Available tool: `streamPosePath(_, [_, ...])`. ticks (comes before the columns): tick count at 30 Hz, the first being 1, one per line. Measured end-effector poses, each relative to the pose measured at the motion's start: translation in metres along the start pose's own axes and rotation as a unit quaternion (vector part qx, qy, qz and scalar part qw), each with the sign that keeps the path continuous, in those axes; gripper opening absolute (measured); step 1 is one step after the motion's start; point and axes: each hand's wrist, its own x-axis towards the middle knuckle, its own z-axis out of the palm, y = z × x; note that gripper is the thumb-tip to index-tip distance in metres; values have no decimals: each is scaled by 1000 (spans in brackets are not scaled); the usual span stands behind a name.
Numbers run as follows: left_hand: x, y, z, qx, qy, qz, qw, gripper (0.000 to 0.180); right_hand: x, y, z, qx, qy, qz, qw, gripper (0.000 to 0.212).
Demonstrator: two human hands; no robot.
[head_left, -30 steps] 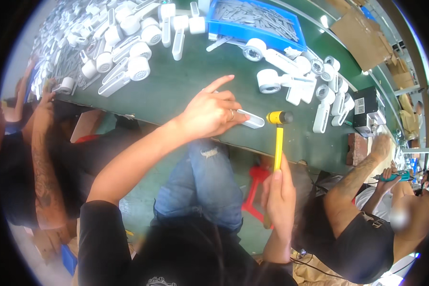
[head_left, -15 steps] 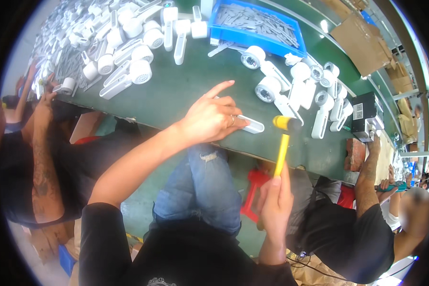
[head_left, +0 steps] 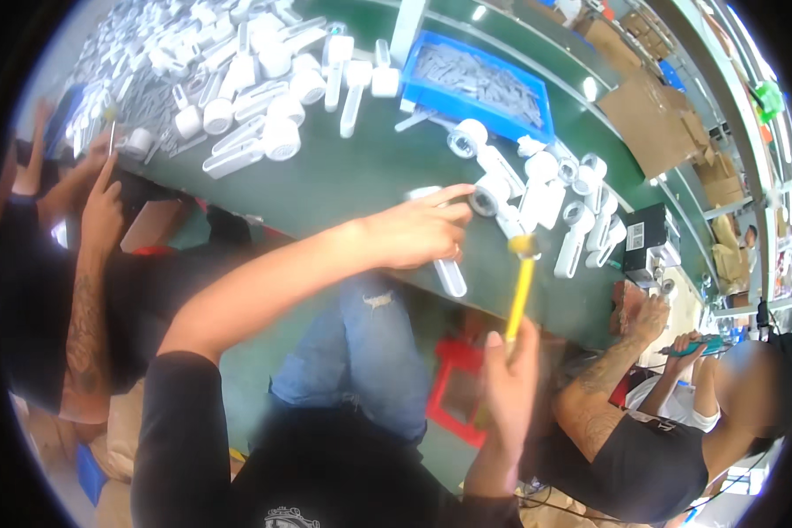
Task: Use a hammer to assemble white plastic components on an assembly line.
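Note:
My left hand [head_left: 421, 233] is closed over a white shower-head handle [head_left: 451, 278] near the table's front edge, its index finger stretched out to the right. The handle's slotted end sticks out below the fingers, and a white part shows above them; the middle is hidden. In my right hand [head_left: 511, 377] is a small hammer [head_left: 520, 299] with a yellow shaft, held upright, its head slightly blurred. Beyond the hammer stand several white shower heads [head_left: 495, 189] with clear round faces.
A blue bin [head_left: 477, 86] of grey strips stands at the back. White shower heads [head_left: 282, 136] are heaped at the far left. A black box [head_left: 649, 242] sits to the right. Co-workers work on both sides; a red stool [head_left: 453, 387] is below the table.
My left hand has moved right, and the handle has turned to point toward me. The hammer stays upright in my right hand, its head slightly lower. My view has shifted a little.

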Motion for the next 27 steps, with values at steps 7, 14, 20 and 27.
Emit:
streamPosePath(7, [-53,14,-4,-82,114,-173,975,40,-21,1,9,207,47,27,977,57])
streamPosePath(14, [-85,20,33,-46,244,-188,950,31,-23,-4,14,161,-92,128,974,57])
streamPosePath(20, [-88,13,32,-43,232,-200,951,33,-22,-27,24,96,-81,77,989,56])
streamPosePath(27, [-88,14,31,-70,226,-218,947,33,-8,-16,30,76,-82,137,984,57])
